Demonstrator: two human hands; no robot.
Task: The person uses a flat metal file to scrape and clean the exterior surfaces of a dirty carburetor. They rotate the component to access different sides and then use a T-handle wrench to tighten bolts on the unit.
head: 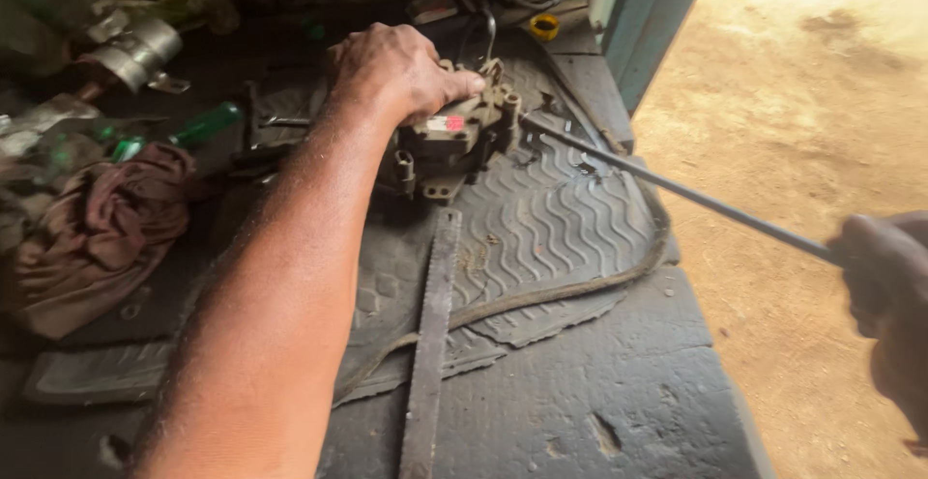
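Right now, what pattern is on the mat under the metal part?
Raised wavy lines on the dark grey rubber mat; the head view shows it.

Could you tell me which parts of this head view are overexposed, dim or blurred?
In the head view, the sandy ground is washed out by sun; the cluttered top-left corner is dim; the right hand is blurred at the frame edge, while the left hand on the metal part is sharp.

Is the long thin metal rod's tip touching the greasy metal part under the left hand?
Yes: the long thin metal rod reaches the greasy metal part held by the left hand.
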